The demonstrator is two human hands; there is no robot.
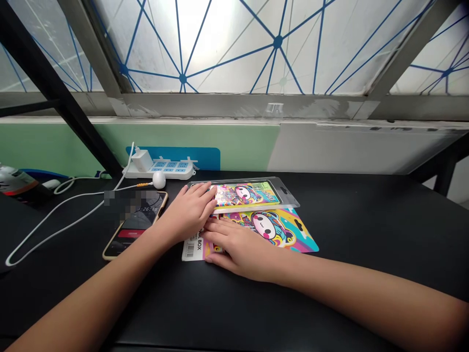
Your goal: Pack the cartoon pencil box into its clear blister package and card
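Note:
My left hand (190,212) lies flat, fingers together, on the left end of a clear plastic blister pack (249,194) holding a colourful cartoon-printed box. My right hand (238,247) rests palm down with its fingers stretched to the left on a colourful printed card (289,233) that lies in front of the pack; the card's white barcode end shows just left of my fingers. Both hands press on these things and grip nothing. The pack and the card lie on a black table (366,225).
A smartphone (134,225) with a lit screen lies left of my left hand. Behind it sit a white power strip (161,168) with a charger, a white cable (54,215) and a small white round object (159,179). A dark bottle (16,186) lies far left.

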